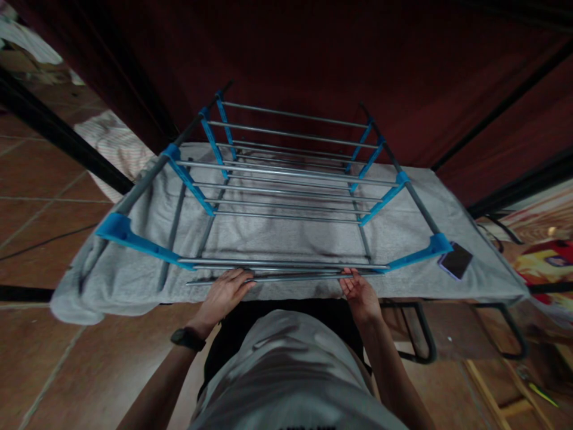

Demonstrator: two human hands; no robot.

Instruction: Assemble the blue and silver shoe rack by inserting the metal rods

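Fitting a front rail, by the look of it? You've got the loose rod [286,278] lying along the near edge of the rack [192,182], just below the rails seated there. Your left hand [224,295] is curled over it toward the rack's left end. Your right hand [360,292] has its fingertips closed on it toward the right end. Neither tip looks socketed to me.
(posted by rackbuilder)

Yeah, same read here: rod in hand, not seated yet. Its left tip sits short of the left corner piece [119,230] at the rack's near left, and the right tip is close beside the right corner piece [436,243]. I can't make out an open socket from here, too blurry. What the next bit calls for, I reckon: find the free hole in one blue piece, feed one tip in first, then spread the frame a touch so the other pops in. Keep the rod level. The rack is lying on the grey cloth [447,203] and could slide. Mind the phone [456,261] just off the rack's near-right corner.
(posted by tubes4days)
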